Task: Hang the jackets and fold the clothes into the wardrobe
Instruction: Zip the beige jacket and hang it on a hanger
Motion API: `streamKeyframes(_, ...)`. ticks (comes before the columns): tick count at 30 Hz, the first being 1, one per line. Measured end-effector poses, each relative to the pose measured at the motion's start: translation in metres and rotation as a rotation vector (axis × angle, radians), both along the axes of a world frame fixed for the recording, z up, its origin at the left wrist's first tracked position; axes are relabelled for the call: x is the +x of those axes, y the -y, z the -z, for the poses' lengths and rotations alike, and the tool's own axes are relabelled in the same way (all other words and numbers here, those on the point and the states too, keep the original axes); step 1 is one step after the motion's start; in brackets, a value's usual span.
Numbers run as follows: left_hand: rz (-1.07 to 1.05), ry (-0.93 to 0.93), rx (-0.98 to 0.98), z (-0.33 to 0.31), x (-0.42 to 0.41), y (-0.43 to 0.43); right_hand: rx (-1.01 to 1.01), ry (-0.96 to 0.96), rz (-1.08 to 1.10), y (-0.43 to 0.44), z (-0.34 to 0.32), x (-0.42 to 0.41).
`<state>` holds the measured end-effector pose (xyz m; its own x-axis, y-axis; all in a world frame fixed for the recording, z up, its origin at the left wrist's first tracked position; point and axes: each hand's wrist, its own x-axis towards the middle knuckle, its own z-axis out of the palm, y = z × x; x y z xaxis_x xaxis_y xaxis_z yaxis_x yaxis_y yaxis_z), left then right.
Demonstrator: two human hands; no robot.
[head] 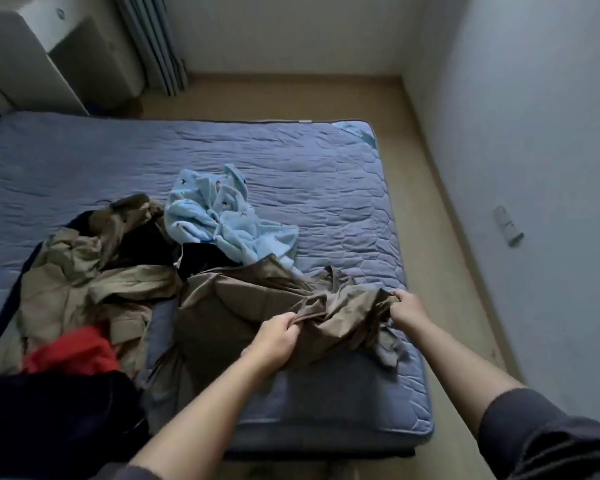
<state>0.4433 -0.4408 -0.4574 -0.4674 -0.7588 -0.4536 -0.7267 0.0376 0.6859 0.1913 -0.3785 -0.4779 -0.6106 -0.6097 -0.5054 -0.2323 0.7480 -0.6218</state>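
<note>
Head view: left hand (pixel 278 337) and right hand (pixel 407 306) each clench the bunched edge of the brown garment (pixel 229 306).
Edge spans hand to hand; remaining cloth trails left of the left hand.

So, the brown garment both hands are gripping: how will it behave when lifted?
Probably floppy: the brown garment bunches into folds between the left hand and right hand. Likely light, as the thin cloth creases finely. Its loose end may trail on the bed.
</note>
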Motion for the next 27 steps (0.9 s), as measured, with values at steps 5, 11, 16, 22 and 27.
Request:
streamKeyframes(5, -0.144, -0.001, 0.146, 0.097, -0.030, -0.050, 0.016, 0.109, -0.021, -0.034, 0.085, -0.008)
streamKeyframes(11, -0.167, -0.012, 0.258, 0.173, -0.040, -0.065, 0.051, 0.220, 0.023, -0.045, 0.170, -0.009)
streamKeyframes(16, 0.005, 0.035, 0.255, 0.209, -0.035, -0.043, 0.112, 0.192, 0.027, -0.033, 0.206, 0.002)
streamKeyframes(22, 0.081, 0.219, -0.228, 0.236, -0.047, 0.062, 0.204, -0.158, -0.083, 0.011, 0.233, 0.005)
streamKeyframes(27, 0.043, 0.405, -0.660, 0.246, -0.057, 0.140, 0.243, -0.121, -0.187, 0.057, 0.270, 0.010)
